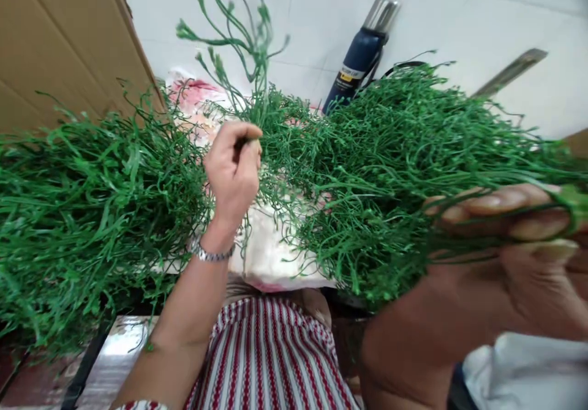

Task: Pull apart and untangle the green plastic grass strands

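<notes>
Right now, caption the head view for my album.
Between heaps of greens, the left hand holds up green stems, with a blue flask beyond.

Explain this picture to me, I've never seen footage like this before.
There's no machine here, just a person's two bare hands. The picture comes from a camera worn on the head, looking forward and down, so the striped clothing below is the wearer's own. The left hand, with a metal band at its wrist, grips thin green stems pointing upward. The right hand, large because it's near the camera, holds other stems. A left heap and a right heap of greenery lie either side of a pale sheet with pink patches. Beyond is a dark blue flask.
</notes>
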Available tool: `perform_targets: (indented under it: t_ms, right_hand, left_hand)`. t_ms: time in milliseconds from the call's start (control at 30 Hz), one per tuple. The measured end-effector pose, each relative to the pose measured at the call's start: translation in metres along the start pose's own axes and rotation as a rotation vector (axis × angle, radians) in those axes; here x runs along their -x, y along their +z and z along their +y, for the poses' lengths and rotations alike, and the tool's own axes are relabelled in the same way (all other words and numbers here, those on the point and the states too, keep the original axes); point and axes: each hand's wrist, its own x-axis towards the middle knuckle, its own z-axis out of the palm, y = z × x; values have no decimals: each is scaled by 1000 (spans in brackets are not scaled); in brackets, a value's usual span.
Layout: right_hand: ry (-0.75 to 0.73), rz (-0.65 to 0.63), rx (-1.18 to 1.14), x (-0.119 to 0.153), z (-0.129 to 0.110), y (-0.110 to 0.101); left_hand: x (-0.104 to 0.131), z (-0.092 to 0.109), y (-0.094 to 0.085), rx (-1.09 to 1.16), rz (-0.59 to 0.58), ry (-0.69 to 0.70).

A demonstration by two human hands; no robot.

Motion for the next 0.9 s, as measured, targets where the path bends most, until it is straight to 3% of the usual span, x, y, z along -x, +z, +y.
perform_targets:
  t_ms: [100,167,233,300,367,467,533,567,633,700,800,900]
  right_hand:
    - [-14,20,-162,3,-1,5]
    - [27,8,-163,8,-3,8]
    - [35,-22,-139,14,-6,12]
    - [16,-70,-82,22,-10,16]
    - [-14,-172,19,31,-15,20]
    - [-79,-433,205,47,-20,26]
    - [-160,-657,309,60,-20,32]
    - [-198,-774,354,67,-18,34]
    - [-260,-948,427,79,-13,39]
    - [-287,-1029,445,90,-9,40]
    - [-245,-1023,343,98,-4,31]
    - [-185,-855,191,100,-2,17]
  left_hand:
    - [-14,-18,5,-398,-383,-128]
    - [-13,-20,4,-570,-440,-77]
    - [-5,-8,-2,-619,-364,17]
    - [5,17,-10,-558,-247,65]
    - [17,49,-19,-387,-197,23]
    - [40,85,-31,-59,-343,-153]
    - [57,90,-37,135,-546,-349]
    - [66,87,-39,220,-556,-459]
    - [83,74,-43,366,-507,-757]
    - [96,60,-47,464,-357,-955]
    - [109,48,-53,513,-192,-1054]
    - [114,44,-57,543,-180,-1086]
